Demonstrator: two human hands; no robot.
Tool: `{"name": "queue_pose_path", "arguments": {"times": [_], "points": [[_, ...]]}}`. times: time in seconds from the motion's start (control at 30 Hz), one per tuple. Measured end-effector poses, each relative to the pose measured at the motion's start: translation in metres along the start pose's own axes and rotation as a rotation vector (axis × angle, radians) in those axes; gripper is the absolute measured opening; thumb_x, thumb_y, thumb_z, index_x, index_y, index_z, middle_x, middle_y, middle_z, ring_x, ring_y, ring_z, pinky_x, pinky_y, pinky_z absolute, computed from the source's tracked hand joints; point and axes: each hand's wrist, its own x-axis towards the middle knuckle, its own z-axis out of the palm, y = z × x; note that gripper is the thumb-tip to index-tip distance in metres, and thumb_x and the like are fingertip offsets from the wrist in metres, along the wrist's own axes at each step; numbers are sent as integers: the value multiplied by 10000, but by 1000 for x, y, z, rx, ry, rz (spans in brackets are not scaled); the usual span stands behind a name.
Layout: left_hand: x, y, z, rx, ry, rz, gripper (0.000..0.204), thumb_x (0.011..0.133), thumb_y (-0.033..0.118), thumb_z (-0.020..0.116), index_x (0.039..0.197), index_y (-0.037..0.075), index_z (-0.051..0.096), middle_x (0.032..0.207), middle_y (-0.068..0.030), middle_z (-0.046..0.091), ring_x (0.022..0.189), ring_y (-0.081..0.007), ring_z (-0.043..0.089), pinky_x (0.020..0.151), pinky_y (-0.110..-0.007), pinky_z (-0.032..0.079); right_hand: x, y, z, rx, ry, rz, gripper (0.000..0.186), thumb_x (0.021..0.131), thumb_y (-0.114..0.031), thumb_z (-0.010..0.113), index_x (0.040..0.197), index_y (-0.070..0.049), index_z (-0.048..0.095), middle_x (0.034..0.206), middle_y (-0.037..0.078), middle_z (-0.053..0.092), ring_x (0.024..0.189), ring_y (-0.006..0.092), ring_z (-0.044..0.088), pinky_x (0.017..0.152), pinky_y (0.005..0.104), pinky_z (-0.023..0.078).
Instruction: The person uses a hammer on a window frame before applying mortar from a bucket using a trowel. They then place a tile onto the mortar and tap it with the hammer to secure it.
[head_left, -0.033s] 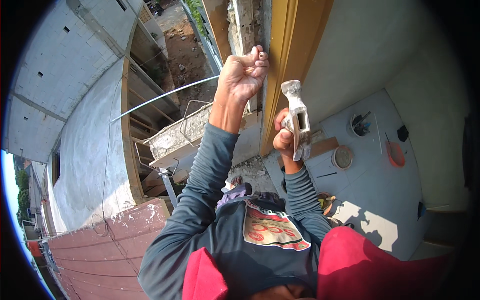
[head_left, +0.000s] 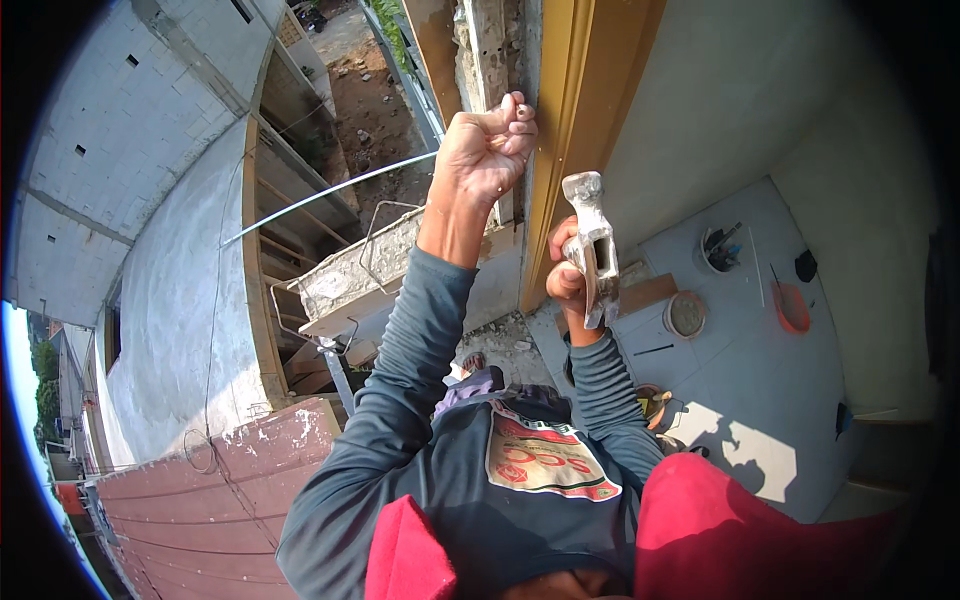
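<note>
My left hand (head_left: 488, 150) is closed in a fist against the edge of a wall opening, beside the yellow-brown frame (head_left: 575, 90). A small round end (head_left: 524, 112) shows between its fingers; the rest of that thing is hidden. In my right hand (head_left: 564, 262), lower and to the right, is a claw hammer (head_left: 592, 235). The fingers wrap its handle just under the head, and most of the handle is out of sight. Hammer and left fist are apart. Rough masonry (head_left: 488, 50) runs up past my left fist.
At left, a concrete ledge (head_left: 345, 285) carries bent wire loops, with a pale thin rod (head_left: 330, 197) above it. Over the tiled floor at right stand a bucket of tools (head_left: 716, 262), a round tub (head_left: 685, 314) and an orange basin (head_left: 791, 310). Brown roofing (head_left: 210, 490) lies lower left.
The hammer in my right hand has dropped slightly in the picture. My left hand stays in the same place.
</note>
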Motion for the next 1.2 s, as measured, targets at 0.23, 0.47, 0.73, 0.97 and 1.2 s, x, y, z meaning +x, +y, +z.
{"name": "queue_pose_path", "arguments": {"times": [0.23,0.47,0.73,0.97,1.2], "points": [[-2,-2,7,11,110,62,94,958,-13,530,1046,-34,557,866,-122,533,650,-154,461,475,-224,322,7,14,2,-149,-114,103,342,951,-325,621,807,-17,584,617,123,558,525,305,592,500,397,441],[5,8,-14,29,43,13,115,986,70,542,1040,-21,586,851,-104,543,649,-162,450,530,-258,360,16,14,11,-79,-120,308,332,948,-354,628,857,-35,622,689,127,575,555,306,610,507,404,450],[-1,-6,12,-65,199,76,94,971,43,562,1041,-14,587,869,-100,549,696,-175,474,578,-277,360,14,14,10,-92,-158,306,410,984,-405,551,781,-49,574,629,114,530,507,294,566,493,388,430],[-5,-7,10,1,250,107,111,901,-6,648,1005,-41,649,896,-113,651,800,-233,602,758,-340,511,-1,30,12,60,24,8,234,854,-263,600,794,-36,589,635,111,548,494,302,567,494,385,461],[0,-11,12,-25,340,174,86,925,0,614,992,-14,666,949,-121,660,919,-264,627,887,-413,526,-15,32,5,146,75,74,361,892,-350,621,787,-6,594,570,74,542,486,252,560,497,358,454]]}}
